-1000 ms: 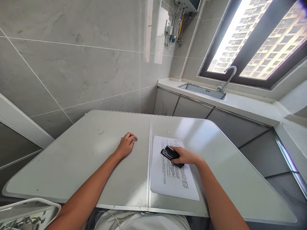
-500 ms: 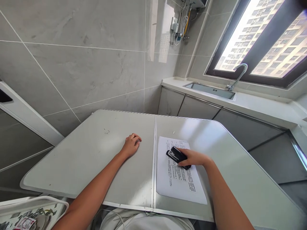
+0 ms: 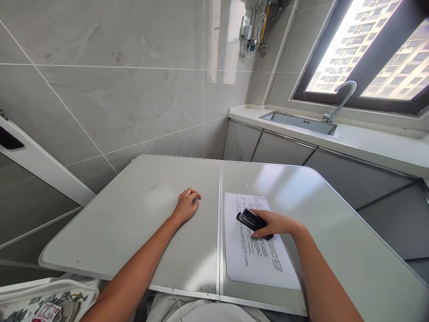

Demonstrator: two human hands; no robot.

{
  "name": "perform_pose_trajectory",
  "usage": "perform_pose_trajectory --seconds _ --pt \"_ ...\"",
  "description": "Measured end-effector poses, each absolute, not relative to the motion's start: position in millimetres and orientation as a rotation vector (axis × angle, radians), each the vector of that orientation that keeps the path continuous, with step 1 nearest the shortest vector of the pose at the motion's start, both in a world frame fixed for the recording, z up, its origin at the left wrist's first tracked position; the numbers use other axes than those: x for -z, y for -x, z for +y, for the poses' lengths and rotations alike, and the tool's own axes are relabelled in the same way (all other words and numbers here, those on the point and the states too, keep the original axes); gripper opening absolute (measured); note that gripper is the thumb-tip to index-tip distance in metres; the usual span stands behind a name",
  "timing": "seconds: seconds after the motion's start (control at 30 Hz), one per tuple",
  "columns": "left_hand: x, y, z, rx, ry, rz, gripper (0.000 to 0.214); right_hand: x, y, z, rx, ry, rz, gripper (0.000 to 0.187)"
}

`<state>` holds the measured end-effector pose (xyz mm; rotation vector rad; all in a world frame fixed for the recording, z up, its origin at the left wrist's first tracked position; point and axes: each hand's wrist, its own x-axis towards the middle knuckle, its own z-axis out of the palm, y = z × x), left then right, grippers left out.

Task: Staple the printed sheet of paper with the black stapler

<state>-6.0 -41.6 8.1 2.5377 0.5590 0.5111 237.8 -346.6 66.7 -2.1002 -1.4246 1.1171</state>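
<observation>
My right hand (image 3: 275, 223) grips a black stapler (image 3: 254, 220) from its right side, thumb along the near edge and fingers over the far side. The stapler lies slantwise over a printed sheet of paper (image 3: 254, 273), its front end pointing to the upper left. Whether several sheets lie stacked there I cannot tell. To the left of the table's centre seam, my left hand (image 3: 187, 206) rests on the tabletop with fingers loosely curled in. I see nothing held in it, only a shadowed gap by the thumb.
The pale folding table (image 3: 134, 214) has a metal seam down its middle. A white basket (image 3: 50, 304) with small items stands at the lower left. Behind are a tiled wall, a counter with a sink (image 3: 301, 123), a faucet (image 3: 343, 100) and a window.
The whole view has shifted slightly, so the table and paper appear a little further right. Both hands keep their places, the right one still on the stapler.
</observation>
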Motion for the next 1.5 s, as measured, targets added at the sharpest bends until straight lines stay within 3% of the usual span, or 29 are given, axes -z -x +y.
perform_pose_trajectory --seconds 0.1,0.27,0.5,0.9,1.07,1.2,1.5 --pt "-9 5 -42 -0.493 -2.532 0.575 0.019 -67 -237 -347 -1.128 2.119 -1.439 0.073" --pt "-8 2 -41 -0.486 -2.536 0.613 0.02 -69 -237 -347 -1.093 2.224 -1.439 0.095" --pt "-6 0 -40 -0.49 -2.543 0.615 0.018 -77 -233 -347 -1.131 2.115 -1.488 0.064" --pt "-2 -2 -36 -0.527 -2.554 0.589 0.018 -73 -242 -341 -1.083 2.186 -1.543 0.075" --pt "-3 -3 -37 -0.519 -2.555 0.603 0.018 -71 -243 -336 -1.087 2.142 -1.564 0.07" --pt "-7 -2 -40 -0.489 -2.551 0.602 0.018 -72 -241 -338 -1.055 2.178 -1.503 0.08" --pt "-6 -5 -40 -0.476 -2.568 0.602 0.019 -79 -237 -338 -1.089 2.198 -1.487 0.072"
